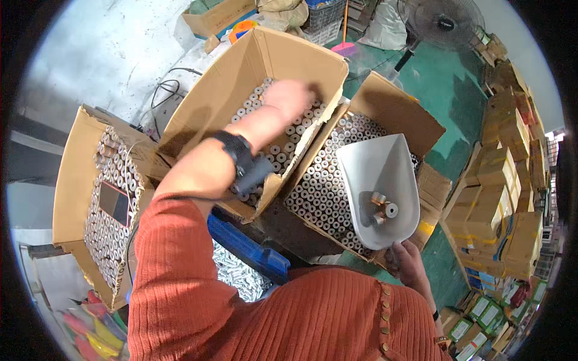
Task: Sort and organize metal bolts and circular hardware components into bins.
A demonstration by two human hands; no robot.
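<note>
My left hand [288, 100], smeared by motion, is inside the middle cardboard box [211, 99], over rows of small cylinders with round pale ends and dark centre holes [278, 157]. Its fingers do not show clearly. My right hand [410, 262] is closed on the near end of a white plastic scoop [380, 162]. Several copper-coloured spools with pale ends [385, 209] lie in the scoop. Beneath it stands the right cardboard box [400, 108], packed with similar cylinders [325, 180] standing on end.
At left, another cardboard box [75, 174] holds more cylinders, with a phone [114, 203] lying on them. A blue bin [247, 249] of small metal parts [238, 274] is close to my body. Stacked cartons [490, 198] line the right side; a standing fan [442, 24] is at the back.
</note>
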